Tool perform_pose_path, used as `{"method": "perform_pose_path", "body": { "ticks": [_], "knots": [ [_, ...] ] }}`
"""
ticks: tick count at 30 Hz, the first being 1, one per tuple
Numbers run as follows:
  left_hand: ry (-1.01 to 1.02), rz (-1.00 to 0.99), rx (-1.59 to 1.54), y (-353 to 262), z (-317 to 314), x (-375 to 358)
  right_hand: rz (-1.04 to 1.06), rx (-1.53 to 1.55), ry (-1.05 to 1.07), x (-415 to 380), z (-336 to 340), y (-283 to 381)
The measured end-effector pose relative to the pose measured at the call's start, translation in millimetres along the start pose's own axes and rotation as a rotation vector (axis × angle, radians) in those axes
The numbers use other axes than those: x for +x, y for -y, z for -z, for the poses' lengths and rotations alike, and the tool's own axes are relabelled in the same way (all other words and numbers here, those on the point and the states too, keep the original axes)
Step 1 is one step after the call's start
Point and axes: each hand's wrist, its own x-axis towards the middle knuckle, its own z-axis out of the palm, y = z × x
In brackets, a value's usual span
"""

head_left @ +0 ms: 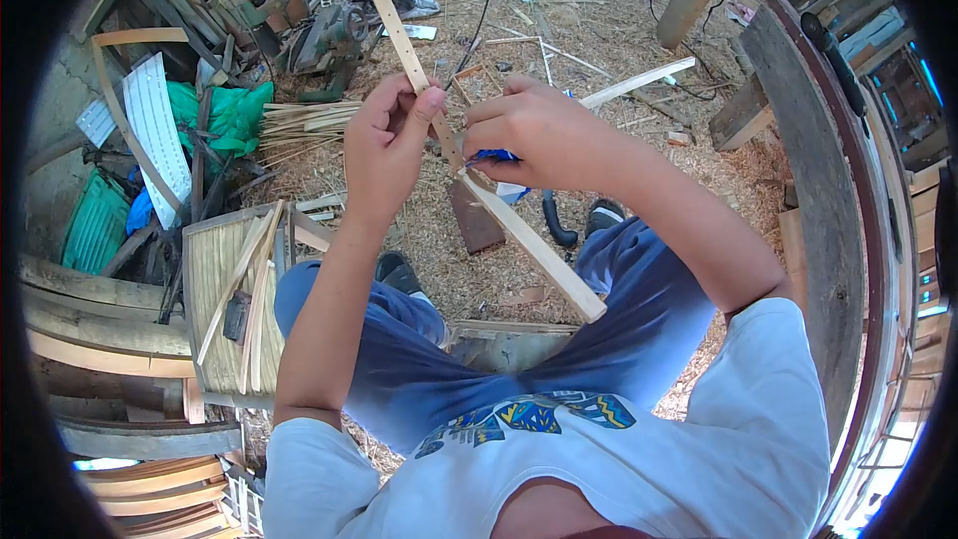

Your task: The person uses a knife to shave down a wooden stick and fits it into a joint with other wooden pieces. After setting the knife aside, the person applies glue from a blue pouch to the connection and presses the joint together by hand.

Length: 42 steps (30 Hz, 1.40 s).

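Observation:
A long pale wooden strip [383, 8] with a row of small holes runs diagonally in front of me, from the top of the view down toward my right knee. My left hand [391, 135] pinches it between thumb and fingers near its middle. Close beside the strip, my right hand [534, 135] is closed around a small bright blue object [496, 155], mostly covered by the fingers; I cannot tell its kind. Right at the blue object, the strip meets a thicker pale length of wood [544, 255] that slopes down over my legs.
Wood shavings cover the ground [589, 30]. Thin wooden slats lie on a board [225, 339] at left, with a green plastic sheet [220, 115] and scrap beyond. A weathered plank [813, 180] stands at right. A dark curved handle [557, 222] shows near my right foot.

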Motion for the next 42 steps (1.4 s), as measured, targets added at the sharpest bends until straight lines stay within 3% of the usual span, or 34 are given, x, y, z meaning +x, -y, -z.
{"method": "perform_pose_path", "body": {
  "ticks": [4,16,22,24,31,34,42],
  "knots": [
    [-0.026,-0.013,-0.025,-0.9,1.5,1.5,-0.048,0.128,-0.034,-0.9,10.2,-6.3],
    [-0.055,-0.018,-0.058,-1.1,-2.8,-0.9,-0.234,0.106,-0.062,4.3,-2.4,-2.0],
    [-0.058,-0.031,-0.003,-3.3,-1.8,-1.9,-0.23,0.089,-0.024,6.6,-8.6,-1.1],
    [-0.066,-0.036,0.016,-0.5,0.1,-2.0,-0.132,0.056,-0.083,5.6,-12.8,-3.0],
    [-0.156,0.004,-0.104,5.0,9.8,1.5,0.062,0.048,-0.054,3.7,0.3,-3.8],
    [-0.189,0.03,-0.188,3.3,9.1,2.0,0.015,0.025,-0.076,2.8,9.0,-3.0],
    [-0.225,0.157,-0.396,15.9,14.8,4.0,-0.061,0.174,-0.375,7.0,-0.3,-4.4]
  ]
}}
